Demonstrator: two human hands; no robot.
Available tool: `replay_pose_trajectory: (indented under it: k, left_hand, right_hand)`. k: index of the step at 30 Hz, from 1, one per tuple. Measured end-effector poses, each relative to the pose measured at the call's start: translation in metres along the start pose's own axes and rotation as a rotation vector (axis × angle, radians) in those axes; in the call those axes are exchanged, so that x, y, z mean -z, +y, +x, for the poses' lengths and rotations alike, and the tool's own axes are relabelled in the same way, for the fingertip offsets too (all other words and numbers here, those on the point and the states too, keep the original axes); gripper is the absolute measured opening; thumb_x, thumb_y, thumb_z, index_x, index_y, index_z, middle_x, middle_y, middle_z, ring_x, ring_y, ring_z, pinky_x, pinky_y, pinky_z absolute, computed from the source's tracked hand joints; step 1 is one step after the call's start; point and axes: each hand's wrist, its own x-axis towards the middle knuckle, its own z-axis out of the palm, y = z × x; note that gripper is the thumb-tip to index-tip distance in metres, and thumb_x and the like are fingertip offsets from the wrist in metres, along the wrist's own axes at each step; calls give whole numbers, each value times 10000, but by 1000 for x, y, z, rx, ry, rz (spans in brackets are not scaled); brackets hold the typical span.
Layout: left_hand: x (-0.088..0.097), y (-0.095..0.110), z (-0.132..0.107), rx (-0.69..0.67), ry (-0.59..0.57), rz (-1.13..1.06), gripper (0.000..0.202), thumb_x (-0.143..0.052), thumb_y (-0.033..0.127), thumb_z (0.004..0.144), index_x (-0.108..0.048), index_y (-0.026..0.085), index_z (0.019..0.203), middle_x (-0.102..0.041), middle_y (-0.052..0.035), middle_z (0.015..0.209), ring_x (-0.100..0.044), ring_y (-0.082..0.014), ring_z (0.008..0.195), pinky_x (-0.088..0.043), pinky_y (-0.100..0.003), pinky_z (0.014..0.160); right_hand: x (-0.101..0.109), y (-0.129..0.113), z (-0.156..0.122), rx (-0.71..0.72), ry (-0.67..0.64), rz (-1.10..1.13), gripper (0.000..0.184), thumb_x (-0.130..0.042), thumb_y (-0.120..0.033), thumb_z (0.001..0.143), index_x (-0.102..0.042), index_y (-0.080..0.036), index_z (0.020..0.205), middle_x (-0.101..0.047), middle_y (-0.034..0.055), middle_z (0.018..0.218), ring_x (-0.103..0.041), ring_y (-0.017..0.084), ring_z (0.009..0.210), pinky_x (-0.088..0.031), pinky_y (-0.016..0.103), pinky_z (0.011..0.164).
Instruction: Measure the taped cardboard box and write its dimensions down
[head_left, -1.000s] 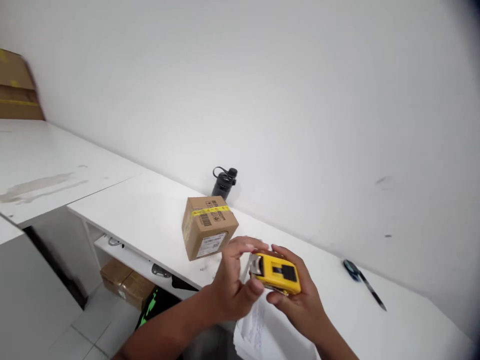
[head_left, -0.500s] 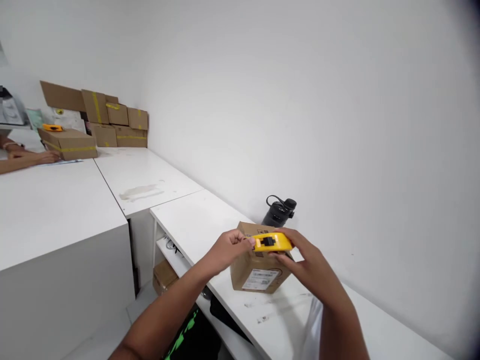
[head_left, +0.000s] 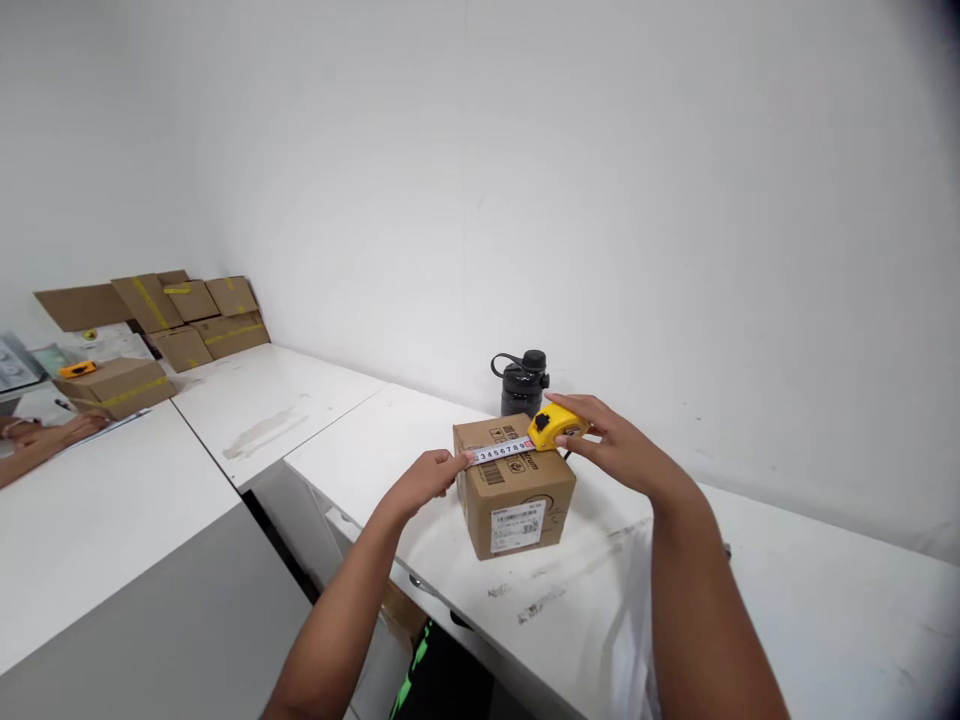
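A yellow tape measure with a black button is gripped in my right hand, over the right side of a brown cardboard box. Its white blade, printed with numbers, runs out across the box's top. My left hand pinches the blade's free end at the box's left edge. The box rests on the white table and bears a white label on its near side, along with dark printing on top.
A black water bottle stands right behind the box, near the wall. Far left, several taped cardboard boxes are stacked, and another person's hands lie by a box with a second tape measure on it. A cardboard box sits below the tabletop.
The blade now stretches out of the tape measure across the box top. My hands have moved apart, and the view has shifted, with the box showing more fully.
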Motion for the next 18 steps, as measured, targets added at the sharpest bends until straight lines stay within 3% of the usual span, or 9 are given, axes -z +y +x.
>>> replay_pose_trajectory:
  k: [3,10,18]
  left_hand:
    - [-6,-3,3,39,-40,-96,538,-562,722,724,-464,194,695,-451,38,619,-368,-99,529,-291,-242,515]
    - [-14,-4,1,39,3,-159,511,-541,687,764,-439,188,731,-388,72,620,-345,-73,513,-279,-229,528]
    - [-19,-5,-4,43,25,-139,526,-497,714,769,-425,193,761,-397,69,639,-337,-68,505,-274,-226,519]
  right_hand:
    - [2,5,-1,3,40,-28,491,-531,-382,894,-488,-454,1378,-488,14,1390,-538,257,1207,-518,388,913]
    - [7,25,1,19,95,-18,497,-551,-314,868,-528,-406,1356,-528,18,1385,-557,259,1199,-510,407,944]
    - [1,20,3,3,99,-1,490,-555,-301,856,-542,-374,1340,-505,39,1392,-545,257,1231,-502,383,975]
